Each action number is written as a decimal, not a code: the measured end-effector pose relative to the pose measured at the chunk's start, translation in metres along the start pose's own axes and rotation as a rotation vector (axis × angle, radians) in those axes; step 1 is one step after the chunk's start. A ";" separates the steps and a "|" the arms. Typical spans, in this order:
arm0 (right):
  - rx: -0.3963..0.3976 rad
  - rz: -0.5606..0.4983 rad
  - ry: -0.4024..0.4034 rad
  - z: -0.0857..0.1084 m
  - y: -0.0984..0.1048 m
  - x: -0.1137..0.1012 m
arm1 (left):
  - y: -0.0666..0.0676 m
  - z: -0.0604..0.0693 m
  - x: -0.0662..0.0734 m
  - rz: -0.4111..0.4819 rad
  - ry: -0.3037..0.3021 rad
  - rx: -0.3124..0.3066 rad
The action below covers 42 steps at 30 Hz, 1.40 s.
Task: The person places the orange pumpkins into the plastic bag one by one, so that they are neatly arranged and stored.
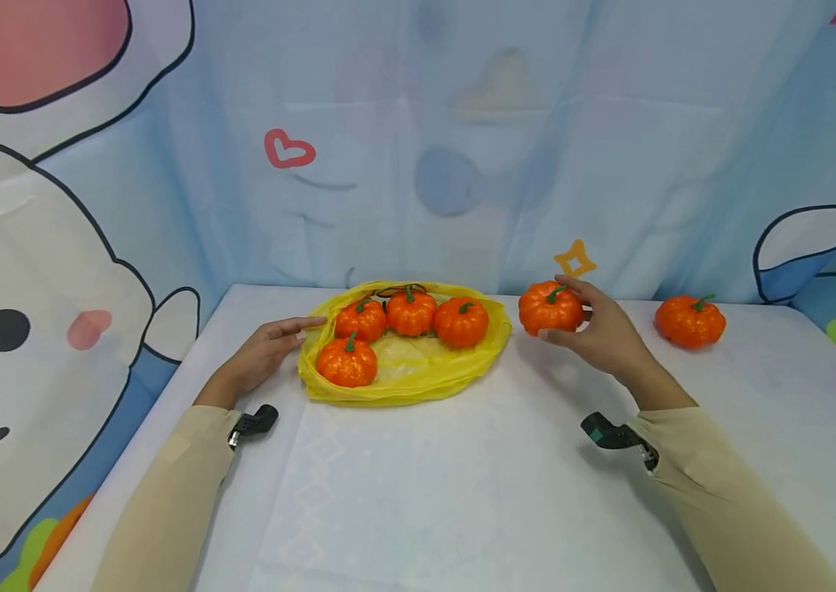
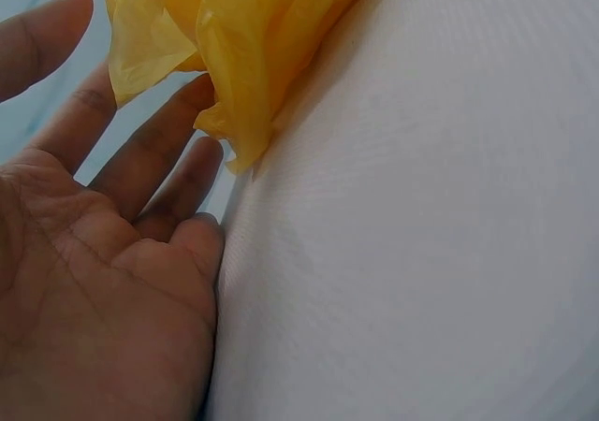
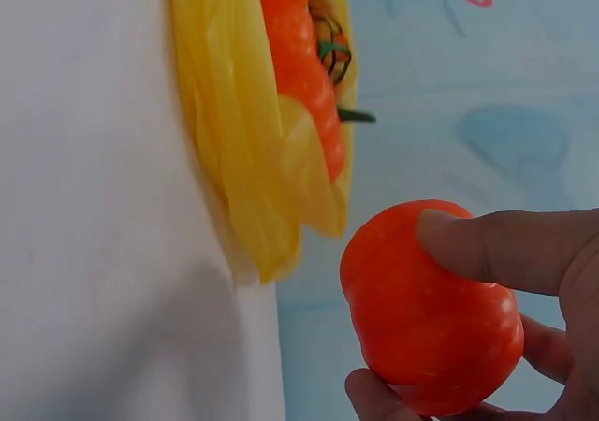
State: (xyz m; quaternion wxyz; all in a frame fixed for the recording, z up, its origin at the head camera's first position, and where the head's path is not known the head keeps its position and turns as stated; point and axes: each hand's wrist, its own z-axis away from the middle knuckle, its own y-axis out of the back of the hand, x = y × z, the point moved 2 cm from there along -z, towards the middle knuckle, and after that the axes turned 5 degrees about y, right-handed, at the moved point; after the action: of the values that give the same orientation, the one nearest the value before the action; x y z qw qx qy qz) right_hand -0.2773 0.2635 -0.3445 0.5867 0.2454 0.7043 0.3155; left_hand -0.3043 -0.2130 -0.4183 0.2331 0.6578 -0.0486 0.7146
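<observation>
A small orange pumpkin (image 1: pixel 547 309) with a green stem is gripped by my right hand (image 1: pixel 606 335), between thumb and fingers, just right of a yellow plastic bag (image 1: pixel 403 393). In the right wrist view the held pumpkin (image 3: pixel 426 318) appears raised off the table. The bag lies spread with its mouth open, and several pumpkins (image 1: pixel 461 321) sit inside it. My left hand (image 1: pixel 258 355) rests at the bag's left edge, fingers extended toward the rim. The left wrist view shows its fingers behind the yellow plastic (image 2: pixel 243 56), not curled around it.
Another orange pumpkin (image 1: pixel 690 321) lies on the white table (image 1: pixel 462 493) to the right of my right hand. Behind the table hangs a blue cartoon-printed curtain (image 1: pixel 388 164). A black wrist camera (image 1: pixel 606 432) is strapped at each sleeve.
</observation>
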 end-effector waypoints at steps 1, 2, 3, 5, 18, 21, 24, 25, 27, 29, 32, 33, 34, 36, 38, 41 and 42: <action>0.002 -0.014 0.016 0.001 -0.001 -0.004 | 0.000 0.000 0.000 0.003 -0.003 -0.004; 0.004 -0.028 0.029 0.002 -0.002 -0.007 | 0.000 0.000 0.000 0.003 -0.004 -0.006; 0.006 -0.044 0.041 0.004 -0.003 -0.010 | -0.001 0.000 0.000 0.003 -0.006 -0.007; 0.007 -0.069 0.066 0.006 -0.006 -0.018 | -0.001 -0.001 0.001 -0.003 -0.004 -0.007; -0.176 -0.153 0.207 0.006 -0.069 -0.079 | 0.002 -0.001 -0.003 0.001 -0.001 0.006; -0.216 -0.126 0.210 0.004 -0.090 -0.088 | 0.003 -0.001 -0.003 0.012 -0.006 0.005; -0.226 -0.084 0.221 0.000 -0.107 -0.092 | 0.002 -0.001 -0.003 0.001 -0.015 -0.001; -0.227 -0.072 0.226 -0.002 -0.111 -0.092 | 0.002 -0.001 -0.002 0.003 -0.014 -0.002; -0.231 -0.054 0.243 -0.005 -0.118 -0.092 | 0.002 -0.002 -0.002 -0.001 -0.010 -0.004; -0.239 -0.040 0.264 -0.009 -0.124 -0.093 | 0.002 -0.002 -0.001 -0.001 0.002 -0.003; -0.253 -0.025 0.274 -0.013 -0.130 -0.090 | 0.000 -0.003 0.000 -0.012 0.005 -0.006; -0.258 -0.024 0.267 -0.013 -0.132 -0.089 | -0.001 -0.004 0.001 -0.012 0.008 -0.007; -0.264 -0.019 0.261 -0.014 -0.133 -0.088 | -0.002 -0.004 0.001 -0.016 0.004 -0.010; -0.276 -0.006 0.248 -0.016 -0.137 -0.087 | -0.002 -0.004 0.003 -0.025 -0.004 -0.012; -0.285 0.003 0.233 -0.016 -0.139 -0.087 | -0.003 -0.004 0.004 -0.021 -0.005 -0.013; -0.292 0.023 0.231 -0.018 -0.140 -0.088 | -0.003 -0.004 0.006 -0.025 0.000 -0.010; -0.293 0.027 0.229 -0.018 -0.141 -0.089 | -0.002 -0.004 0.006 -0.023 0.002 -0.010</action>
State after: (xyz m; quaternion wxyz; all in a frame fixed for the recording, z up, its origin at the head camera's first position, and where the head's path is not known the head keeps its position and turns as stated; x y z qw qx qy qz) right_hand -0.2748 0.1012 -0.3857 0.5277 0.1294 0.7097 0.4484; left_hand -0.3072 -0.2080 -0.4139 0.2447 0.6563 -0.0442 0.7124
